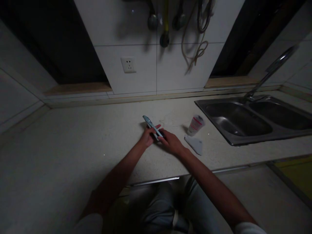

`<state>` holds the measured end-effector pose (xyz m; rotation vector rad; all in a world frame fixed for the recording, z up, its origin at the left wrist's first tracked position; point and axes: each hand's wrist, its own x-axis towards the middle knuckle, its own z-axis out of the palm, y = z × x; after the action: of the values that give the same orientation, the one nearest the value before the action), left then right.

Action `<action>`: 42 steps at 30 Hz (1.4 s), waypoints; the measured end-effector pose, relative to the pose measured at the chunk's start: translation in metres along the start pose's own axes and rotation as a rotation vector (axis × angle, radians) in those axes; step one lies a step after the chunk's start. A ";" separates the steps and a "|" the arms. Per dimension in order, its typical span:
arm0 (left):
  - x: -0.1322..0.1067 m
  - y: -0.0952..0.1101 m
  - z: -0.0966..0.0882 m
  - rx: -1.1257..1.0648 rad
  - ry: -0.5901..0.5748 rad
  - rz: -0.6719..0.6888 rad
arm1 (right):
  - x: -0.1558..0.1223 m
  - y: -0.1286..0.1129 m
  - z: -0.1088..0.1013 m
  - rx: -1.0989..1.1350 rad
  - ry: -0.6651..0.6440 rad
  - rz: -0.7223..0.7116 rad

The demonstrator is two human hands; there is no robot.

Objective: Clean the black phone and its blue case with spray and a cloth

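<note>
Both my hands meet over the countertop around a thin, light-blue phone (149, 121), tilted and seen nearly edge-on. My left hand (147, 137) is closed on its left side, with the thumb across it. The fingers of my right hand (169, 139) grip the lower right end. Part of the phone is hidden by the fingers. To the right of my right hand stands a clear plastic cup (195, 124) with pink print. Just in front of the cup lies a flat white piece (195, 145) with slanted edges and a small dark mark.
A steel double sink (234, 143) with a tall faucet (270, 71) is set into the pale countertop (80, 139) on the right. On the tiled wall are a power socket (128, 64), pipe fittings (164, 39) and a hanging cord (195, 58). The light is dim.
</note>
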<state>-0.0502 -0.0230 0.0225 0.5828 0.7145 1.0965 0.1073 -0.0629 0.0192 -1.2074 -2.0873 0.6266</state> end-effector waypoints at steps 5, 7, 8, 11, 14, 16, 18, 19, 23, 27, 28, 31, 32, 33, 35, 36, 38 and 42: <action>0.000 0.001 -0.002 -0.014 0.031 0.003 | 0.000 -0.002 0.011 -0.047 0.035 0.064; 0.000 0.001 -0.003 -0.007 0.045 0.017 | 0.000 0.000 0.013 -0.034 0.030 0.064; 0.000 0.001 -0.003 0.000 0.049 0.009 | 0.000 0.001 0.014 -0.014 0.024 0.064; 0.000 0.001 -0.003 -0.007 0.060 0.003 | 0.000 0.005 0.014 0.100 0.027 0.059; 0.001 0.001 -0.003 -0.040 0.049 0.032 | 0.000 0.008 0.013 0.214 0.071 0.024; 0.002 0.001 -0.005 -0.050 0.033 0.048 | 0.000 0.009 0.013 0.226 0.085 0.020; 0.003 0.000 -0.007 -0.054 0.012 0.042 | 0.000 0.009 0.012 0.205 0.080 0.019; 0.003 0.000 -0.008 -0.058 -0.003 0.026 | 0.000 0.009 0.012 0.192 0.075 0.008; 0.003 0.001 -0.012 -0.067 -0.083 -0.029 | -0.002 0.008 0.010 0.136 0.083 -0.074; 0.001 0.004 -0.014 -0.050 -0.136 -0.011 | -0.003 0.012 0.006 0.083 0.094 -0.144; 0.002 0.004 -0.014 -0.052 -0.147 -0.020 | -0.003 0.014 0.004 0.077 0.111 -0.156; 0.004 0.006 -0.015 -0.064 -0.178 -0.089 | -0.002 0.019 -0.001 0.065 0.215 -0.142; 0.004 0.006 -0.015 -0.054 -0.177 -0.121 | -0.002 0.020 -0.003 0.063 0.257 -0.124; 0.005 0.006 -0.016 -0.032 -0.167 -0.150 | -0.002 0.020 -0.005 0.064 0.295 -0.102; 0.006 0.005 -0.016 0.036 -0.136 -0.200 | -0.002 0.019 -0.007 0.072 0.352 -0.041; 0.006 0.005 -0.016 0.081 -0.122 -0.223 | -0.003 0.018 -0.007 0.080 0.369 -0.006; 0.005 0.006 -0.016 0.184 -0.111 -0.258 | -0.004 0.017 -0.007 0.099 0.397 0.056; 0.003 0.017 -0.012 0.246 -0.063 -0.178 | -0.005 0.018 -0.004 0.168 0.480 0.145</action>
<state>-0.0683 -0.0128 0.0271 0.7448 0.8364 0.8281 0.1226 -0.0584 0.0082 -1.2726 -1.5307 0.5040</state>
